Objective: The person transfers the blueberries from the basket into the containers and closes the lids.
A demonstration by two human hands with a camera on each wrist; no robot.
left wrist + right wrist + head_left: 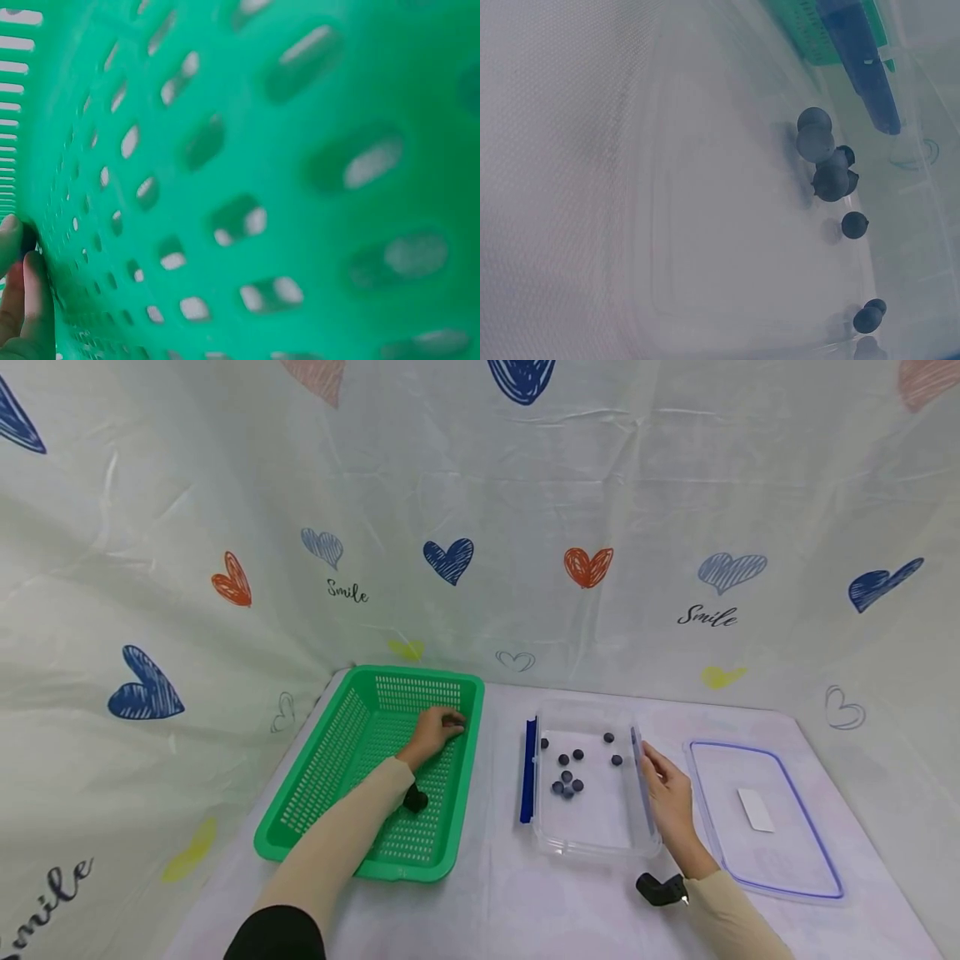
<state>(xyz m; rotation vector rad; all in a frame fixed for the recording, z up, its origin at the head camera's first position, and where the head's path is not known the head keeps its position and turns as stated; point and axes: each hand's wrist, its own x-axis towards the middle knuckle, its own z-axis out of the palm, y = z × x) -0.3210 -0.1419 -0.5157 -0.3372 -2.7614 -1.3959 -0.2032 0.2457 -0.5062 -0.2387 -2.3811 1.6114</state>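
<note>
My left hand point(435, 732) is down inside the green basket point(477, 727), near its far right corner. In the left wrist view, its fingertips point(35, 289) pinch a small dark blueberry point(28, 238), mostly covered by the fingers. My right hand point(670, 793) grips the right side of a clear plastic container point(592, 845), thumb and fingers at the blue clip on that wall. Several blueberries point(577, 754) lie scattered on the container's floor. From the right wrist, more blueberries point(854, 225) show through the clear wall, some bunched together.
A blue clip point(528, 772) hangs out from the container's left side. Right of the container, a clear lid point(795, 827) with a blue seal lies flat, bearing a white label point(755, 810). Behind the table point(502, 893) hangs a heart-printed curtain point(525, 485).
</note>
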